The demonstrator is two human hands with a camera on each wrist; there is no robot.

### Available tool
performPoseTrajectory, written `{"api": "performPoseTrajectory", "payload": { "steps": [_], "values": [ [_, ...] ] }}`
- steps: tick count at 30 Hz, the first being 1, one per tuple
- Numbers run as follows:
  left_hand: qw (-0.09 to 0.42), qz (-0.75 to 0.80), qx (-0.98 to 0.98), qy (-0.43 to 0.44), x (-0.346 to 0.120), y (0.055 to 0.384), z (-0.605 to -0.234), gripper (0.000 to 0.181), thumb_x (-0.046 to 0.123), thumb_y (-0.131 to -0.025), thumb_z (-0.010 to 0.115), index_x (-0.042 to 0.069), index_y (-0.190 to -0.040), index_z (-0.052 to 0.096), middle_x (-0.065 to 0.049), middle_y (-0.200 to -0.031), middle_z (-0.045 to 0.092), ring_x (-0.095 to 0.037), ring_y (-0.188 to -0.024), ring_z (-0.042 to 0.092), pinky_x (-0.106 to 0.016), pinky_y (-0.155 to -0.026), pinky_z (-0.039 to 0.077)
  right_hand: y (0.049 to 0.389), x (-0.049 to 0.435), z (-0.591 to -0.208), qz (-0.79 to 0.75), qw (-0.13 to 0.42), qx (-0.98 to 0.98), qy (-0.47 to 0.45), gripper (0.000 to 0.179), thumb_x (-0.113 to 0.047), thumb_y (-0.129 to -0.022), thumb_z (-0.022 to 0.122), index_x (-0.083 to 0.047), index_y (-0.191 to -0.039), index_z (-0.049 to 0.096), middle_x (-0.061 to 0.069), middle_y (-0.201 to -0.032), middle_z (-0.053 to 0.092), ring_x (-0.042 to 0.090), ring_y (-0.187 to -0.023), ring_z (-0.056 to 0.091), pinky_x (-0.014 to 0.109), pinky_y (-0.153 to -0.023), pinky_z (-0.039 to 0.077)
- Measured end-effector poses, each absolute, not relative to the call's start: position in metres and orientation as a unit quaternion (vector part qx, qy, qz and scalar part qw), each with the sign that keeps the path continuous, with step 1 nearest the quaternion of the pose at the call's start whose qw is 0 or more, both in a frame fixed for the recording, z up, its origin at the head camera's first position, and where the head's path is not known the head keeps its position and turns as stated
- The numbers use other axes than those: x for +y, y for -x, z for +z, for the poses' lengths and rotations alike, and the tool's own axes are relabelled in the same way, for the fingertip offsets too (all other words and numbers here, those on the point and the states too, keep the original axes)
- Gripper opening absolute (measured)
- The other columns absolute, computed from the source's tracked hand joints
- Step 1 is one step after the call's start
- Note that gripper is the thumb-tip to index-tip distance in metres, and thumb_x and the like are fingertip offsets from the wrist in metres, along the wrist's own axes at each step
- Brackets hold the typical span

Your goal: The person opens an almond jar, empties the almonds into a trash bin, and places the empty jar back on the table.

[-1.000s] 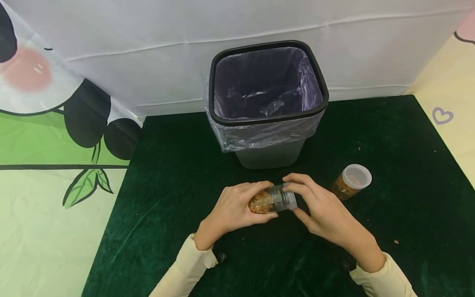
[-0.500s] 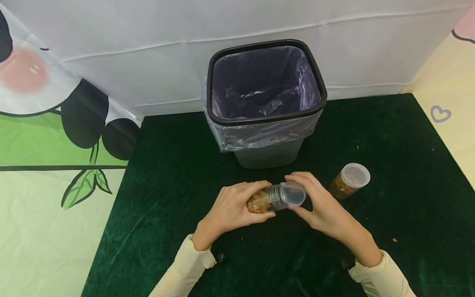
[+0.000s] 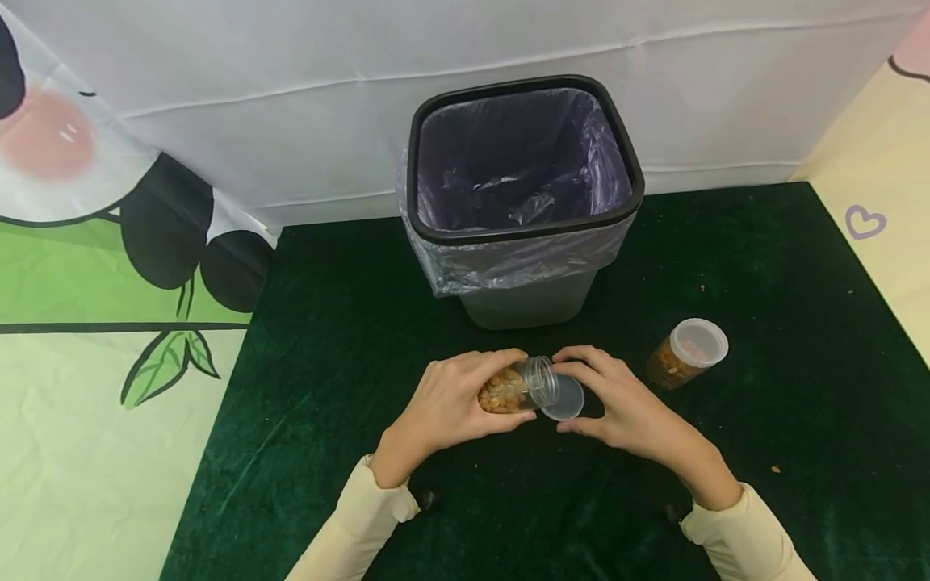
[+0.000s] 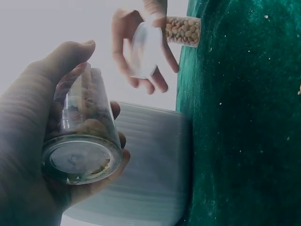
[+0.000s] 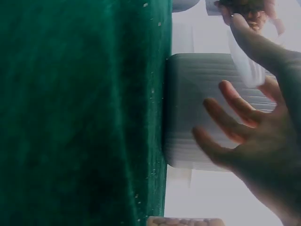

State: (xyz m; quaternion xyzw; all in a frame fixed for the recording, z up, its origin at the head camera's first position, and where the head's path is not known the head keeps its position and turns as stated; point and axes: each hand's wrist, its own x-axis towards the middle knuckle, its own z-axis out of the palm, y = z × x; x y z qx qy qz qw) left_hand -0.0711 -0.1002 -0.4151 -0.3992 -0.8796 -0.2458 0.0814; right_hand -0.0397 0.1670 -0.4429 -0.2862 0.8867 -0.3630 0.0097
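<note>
In the head view my left hand (image 3: 452, 402) grips a clear jar (image 3: 503, 392) of light-brown pieces like nuts or beans. The jar lies tilted on its side, its uncovered threaded mouth facing right. My right hand (image 3: 623, 403) pinches a round translucent lid (image 3: 565, 402) between thumb and fingers, just beside and below the mouth. The left wrist view shows the jar's base (image 4: 80, 157) toward the camera, thumb and fingers wrapped round its side. Seen from the right wrist, the lid (image 5: 248, 61) stands edge-on by the thumb, with the other three fingers spread.
A grey bin (image 3: 526, 303) with a black rim and purple-tinted liner (image 3: 508, 266) stands behind the hands. To the right, a second lidded jar (image 3: 679, 359) of brown pieces stands on the dark green cloth (image 3: 327, 323). A few crumbs (image 3: 775, 469) lie on the cloth.
The lid has come off the jar's mouth, swung round and dropped slightly in the right hand. The left hand still holds the jar in nearly the same place.
</note>
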Motion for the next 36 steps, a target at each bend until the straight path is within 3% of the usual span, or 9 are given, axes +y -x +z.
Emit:
{"api": "performPoseTrajectory", "payload": {
  "steps": [4,12,31,36],
  "values": [
    [0.084,-0.243,-0.881,0.398,-0.100,0.072,-0.414,0.066,0.063,-0.078,0.073,0.026,-0.130,0.058,0.008,-0.106,0.072,-0.005,-0.081,0.067,-0.021,-0.066,0.055,0.040,0.167,-0.449,-0.313,0.045,0.903,0.291,0.070,-0.043,-0.072,0.086,-0.024,-0.133,0.058,0.008,-0.150,0.042,0.033,-0.140,0.038,0.064,-0.109,0.031],
    [0.093,-0.235,-0.882,0.398,-0.101,0.073,-0.411,0.066,0.064,-0.078,0.071,0.026,-0.131,0.058,0.007,-0.106,0.073,-0.007,-0.084,0.069,-0.024,-0.068,0.057,0.041,0.170,-0.456,-0.253,0.119,0.915,0.289,0.070,-0.044,-0.070,0.086,-0.029,-0.133,0.059,0.012,-0.155,0.036,0.041,-0.148,0.023,0.071,-0.113,0.016],
    [0.105,-0.220,-0.886,0.393,-0.109,0.081,-0.389,0.066,0.061,-0.079,0.072,0.025,-0.132,0.058,0.004,-0.103,0.073,-0.010,-0.084,0.068,-0.027,-0.068,0.058,0.043,0.170,-0.456,-0.233,0.124,0.916,0.303,0.073,-0.044,-0.069,0.087,-0.032,-0.134,0.057,0.013,-0.156,0.035,0.041,-0.146,0.027,0.072,-0.111,0.022],
    [0.118,-0.216,-0.886,0.393,-0.114,0.086,-0.375,0.066,0.060,-0.078,0.073,0.024,-0.131,0.058,0.004,-0.101,0.073,-0.010,-0.081,0.067,-0.026,-0.066,0.057,0.043,0.169,-0.445,-0.250,0.114,0.919,0.282,0.059,-0.041,-0.078,0.082,-0.027,-0.131,0.060,0.009,-0.149,0.046,0.034,-0.137,0.044,0.063,-0.107,0.037]
  ]
}}
